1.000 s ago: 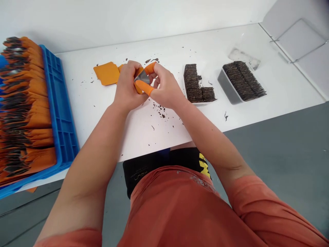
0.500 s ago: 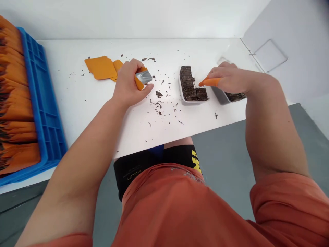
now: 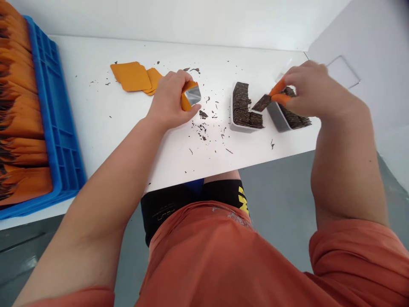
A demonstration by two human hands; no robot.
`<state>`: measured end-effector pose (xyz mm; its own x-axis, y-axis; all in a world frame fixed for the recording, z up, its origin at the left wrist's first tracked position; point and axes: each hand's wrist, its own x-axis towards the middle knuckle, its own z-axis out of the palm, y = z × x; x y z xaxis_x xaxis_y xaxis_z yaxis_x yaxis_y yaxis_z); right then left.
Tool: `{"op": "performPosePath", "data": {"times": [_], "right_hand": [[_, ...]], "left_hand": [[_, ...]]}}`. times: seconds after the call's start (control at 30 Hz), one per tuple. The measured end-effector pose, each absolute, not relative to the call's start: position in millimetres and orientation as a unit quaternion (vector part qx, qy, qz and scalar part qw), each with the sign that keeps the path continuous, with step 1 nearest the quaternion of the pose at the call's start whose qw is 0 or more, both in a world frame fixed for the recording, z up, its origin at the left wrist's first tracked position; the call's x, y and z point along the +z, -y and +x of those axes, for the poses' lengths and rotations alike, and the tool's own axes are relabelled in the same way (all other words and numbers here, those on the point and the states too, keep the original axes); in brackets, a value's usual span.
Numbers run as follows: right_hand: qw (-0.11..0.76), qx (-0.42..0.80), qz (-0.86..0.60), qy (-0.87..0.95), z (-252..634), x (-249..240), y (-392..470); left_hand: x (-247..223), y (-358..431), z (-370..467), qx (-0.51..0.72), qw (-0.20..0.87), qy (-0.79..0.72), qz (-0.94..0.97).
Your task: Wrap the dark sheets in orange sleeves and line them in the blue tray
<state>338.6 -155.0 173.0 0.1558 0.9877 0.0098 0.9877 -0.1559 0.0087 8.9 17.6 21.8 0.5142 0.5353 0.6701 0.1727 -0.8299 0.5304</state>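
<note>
My left hand (image 3: 171, 100) is closed around an orange foil pouch (image 3: 185, 99), its silver-lined mouth gaping toward the right. My right hand (image 3: 308, 87) wears orange covers on the thumb and a finger, which pinch a small stack of thin dark pieces (image 3: 262, 103), seaweed-like in look. That stack is tilted over the front right of a white tub (image 3: 234, 126) with upright rows of the same dark pieces. Partly under my right hand stands a second tub (image 3: 278, 116), also with dark pieces in it.
Flat orange pouches (image 3: 132, 76) lie at the back left of the white table (image 3: 128, 145). Dark crumbs (image 3: 203, 114) are scattered mid-table. On the left, a blue crate (image 3: 64, 123) holds many filled orange pouches (image 3: 24, 111). A wire frame (image 3: 359, 81) sticks out at the right wall.
My right hand has lifted and shifted right, and the dark stack between its fingers now shows above the tub. The left-hand pouch has turned slightly, its mouth showing wider. The whole view has shifted somewhat.
</note>
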Motion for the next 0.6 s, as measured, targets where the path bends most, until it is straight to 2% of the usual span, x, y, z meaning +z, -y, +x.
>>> {"op": "performPosePath", "data": {"times": [0.13,0.2,0.33,0.43,0.6], "right_hand": [[-0.168,0.143,0.662,-0.717,318,187,164],[-0.213,0.182,0.597,-0.752,298,185,162],[-0.225,0.186,0.507,-0.811,256,171,141],[-0.246,0.158,0.499,-0.815,242,152,122],[-0.250,0.117,0.514,-0.812,242,127,104]], "left_hand": [[26,-7,12,0.445,0.218,-0.199,0.845],[30,0,13,0.434,0.240,-0.203,0.844],[46,17,15,0.375,0.282,-0.253,0.846],[52,25,14,0.330,0.311,-0.282,0.846],[31,11,12,0.348,0.362,-0.284,0.817]]}}
